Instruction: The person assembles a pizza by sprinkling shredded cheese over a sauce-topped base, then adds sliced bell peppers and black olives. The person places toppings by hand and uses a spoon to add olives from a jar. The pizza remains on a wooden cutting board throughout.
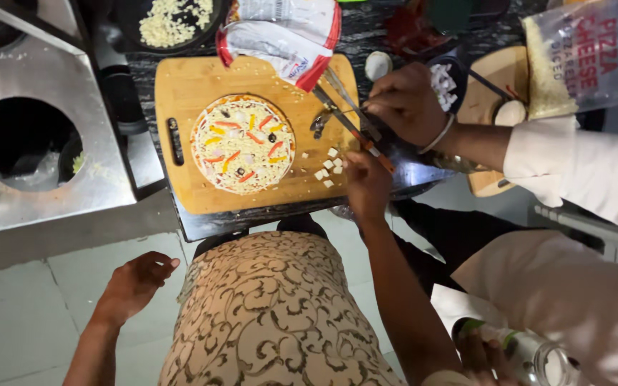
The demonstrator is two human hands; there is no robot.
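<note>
Head view. My right hand (366,184) sits at centre frame, fingers pinched together over the white cheese cubes (329,169) scattered at the right edge of the wooden cutting board (180,93); I cannot tell whether a cube is actually between the fingertips. The cubes lie just beside the uncooked pizza (243,144), which rests mid-board, topped with shredded cheese, red and yellow pepper strips and a few olives. That keeps the toppings within short reach.

My left hand (136,282) hangs at lower left, away from the bench, fingers loosely curled and holding nothing.

A co-worker's hand (408,104) reaches in from the right, closed on a knife (352,121) whose blade angles over the board's upper right corner, close above my right hand and crowding that edge. A bag of shredded cheese (588,57) stands at upper right; a crumpled white-and-red packet (280,36) overlaps the board's top edge.
</note>
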